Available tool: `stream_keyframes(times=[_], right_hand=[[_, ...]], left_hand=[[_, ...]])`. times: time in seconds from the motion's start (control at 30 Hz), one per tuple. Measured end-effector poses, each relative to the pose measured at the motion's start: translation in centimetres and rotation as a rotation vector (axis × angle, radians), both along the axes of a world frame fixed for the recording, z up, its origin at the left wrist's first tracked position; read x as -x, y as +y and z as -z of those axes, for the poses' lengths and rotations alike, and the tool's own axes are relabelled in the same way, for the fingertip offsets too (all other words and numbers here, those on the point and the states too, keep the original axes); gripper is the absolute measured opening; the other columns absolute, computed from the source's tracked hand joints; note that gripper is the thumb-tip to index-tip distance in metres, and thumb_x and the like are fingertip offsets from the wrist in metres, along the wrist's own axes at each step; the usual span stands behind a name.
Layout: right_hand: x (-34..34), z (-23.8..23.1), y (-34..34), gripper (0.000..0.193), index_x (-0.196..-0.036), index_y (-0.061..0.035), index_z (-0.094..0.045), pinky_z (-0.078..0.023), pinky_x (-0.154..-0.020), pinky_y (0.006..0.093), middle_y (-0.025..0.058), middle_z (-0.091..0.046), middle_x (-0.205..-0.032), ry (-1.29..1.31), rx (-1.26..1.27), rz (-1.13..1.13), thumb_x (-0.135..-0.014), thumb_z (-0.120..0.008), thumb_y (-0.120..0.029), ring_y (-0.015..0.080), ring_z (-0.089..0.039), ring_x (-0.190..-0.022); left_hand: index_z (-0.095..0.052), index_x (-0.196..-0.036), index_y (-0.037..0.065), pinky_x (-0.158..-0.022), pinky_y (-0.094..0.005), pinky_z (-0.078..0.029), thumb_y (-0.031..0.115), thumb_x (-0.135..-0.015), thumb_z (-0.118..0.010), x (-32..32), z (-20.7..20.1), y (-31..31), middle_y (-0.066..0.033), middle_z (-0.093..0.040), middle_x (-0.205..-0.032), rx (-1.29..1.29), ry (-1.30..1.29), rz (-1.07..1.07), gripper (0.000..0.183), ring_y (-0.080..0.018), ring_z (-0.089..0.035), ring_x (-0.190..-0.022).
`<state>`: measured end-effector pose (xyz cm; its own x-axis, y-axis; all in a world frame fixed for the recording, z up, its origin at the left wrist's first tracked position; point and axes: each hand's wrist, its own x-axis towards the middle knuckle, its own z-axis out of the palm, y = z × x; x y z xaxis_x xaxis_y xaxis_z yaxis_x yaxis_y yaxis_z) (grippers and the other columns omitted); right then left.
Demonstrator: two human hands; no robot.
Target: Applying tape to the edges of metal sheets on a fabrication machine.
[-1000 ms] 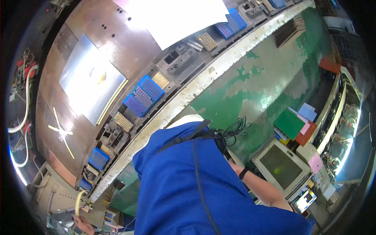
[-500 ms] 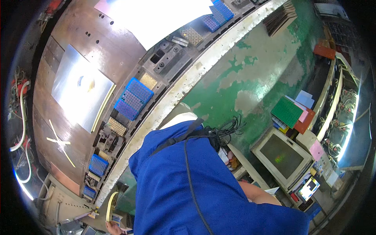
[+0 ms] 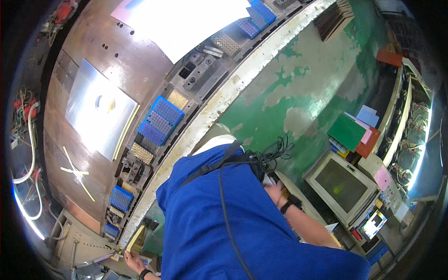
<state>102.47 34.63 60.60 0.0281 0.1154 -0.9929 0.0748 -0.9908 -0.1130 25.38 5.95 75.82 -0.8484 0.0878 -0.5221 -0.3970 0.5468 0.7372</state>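
Note:
My blue shirt (image 3: 233, 228) fills the lower middle of the view, with a black cord running down it. At the bottom left, my left hand (image 3: 132, 262), a dark band on its wrist, grips the lower end of a tan flat piece (image 3: 137, 239) next to the pale bench edge (image 3: 196, 135). My right hand (image 3: 279, 190) shows only partly past the shirt, beside a tangle of black wires (image 3: 275, 151). A black band (image 3: 291, 203) sits on that wrist. The right fingers are hidden.
Blue grid trays (image 3: 158, 121) and metal fixtures (image 3: 198, 70) line a curved brown bench. On it lie a shiny metal plate (image 3: 100, 109) and a white sheet (image 3: 186, 18). A worn green floor (image 3: 298, 93), a grey monitor (image 3: 343, 184) and a green board (image 3: 346, 132) lie to the right.
The view has swung, so the bench slid up and left. My left hand with the tan piece moved right along the bottom edge. My right forearm came further into view.

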Motion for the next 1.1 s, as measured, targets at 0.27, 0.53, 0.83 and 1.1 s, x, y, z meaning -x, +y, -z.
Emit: stream_keyframes(times=[0.27, 0.53, 0.83, 1.1], right_hand=[[-1.4, 3.5, 12.1, 0.066, -0.156, -0.0068, -0.048, -0.046, -0.111, 0.0375, 0.0094, -0.047, -0.161, 0.303, -0.565, 0.106, -0.092, -0.068, -0.008, 0.0237, -0.054, -0.138], [-0.7, 5.7, 18.9, 0.065, -0.154, -0.0062, -0.05, -0.044, -0.114, 0.0371, 0.0086, -0.05, -0.158, 0.207, -0.881, -0.71, -0.096, -0.072, -0.025, 0.0227, -0.054, -0.137], [0.7, 4.3, 22.3, 0.017, -0.108, -0.0091, -0.072, -0.044, -0.067, 0.0203, -0.0037, -0.068, -0.1, 0.543, -0.412, 0.007, -0.103, -0.069, -0.025, 0.003, -0.054, -0.077], [-9.6, 0.4, 25.1, 0.009, -0.108, -0.0087, -0.067, -0.052, -0.074, 0.0253, 0.004, -0.066, -0.101, 0.234, -0.797, 0.808, -0.104, -0.067, -0.016, 0.0127, -0.059, -0.083]], left_hand=[[-0.06, -0.107, 0.005, -0.073, -0.0314, -0.049, 0.02, -0.106, -0.067, -1.5, 1.2, 6.7, -0.002, -0.056, -0.085, 0.024, 0.02, 0.101, 0.016, -0.0139, -0.054, -0.077], [-0.06, -0.106, 0.006, -0.069, -0.0286, -0.046, 0.019, -0.106, -0.067, -2.1, 3.2, 9.5, -0.0015, -0.058, -0.084, 0.109, 0.197, 0.225, 0.015, -0.012, -0.053, -0.076], [-0.062, -0.109, 0.007, -0.08, -0.0328, -0.047, 0.019, -0.104, -0.07, -3.5, 2.5, 13.6, -0.0008, -0.059, -0.086, -0.03, 0.034, 0.078, 0.015, -0.0116, -0.054, -0.079], [-0.061, -0.113, 0.003, -0.079, -0.03, -0.05, 0.016, -0.107, -0.064, -0.6, 3.5, 5.8, -0.0071, -0.065, -0.097, 0.056, -0.02, 0.206, 0.014, -0.0154, -0.061, -0.09]])
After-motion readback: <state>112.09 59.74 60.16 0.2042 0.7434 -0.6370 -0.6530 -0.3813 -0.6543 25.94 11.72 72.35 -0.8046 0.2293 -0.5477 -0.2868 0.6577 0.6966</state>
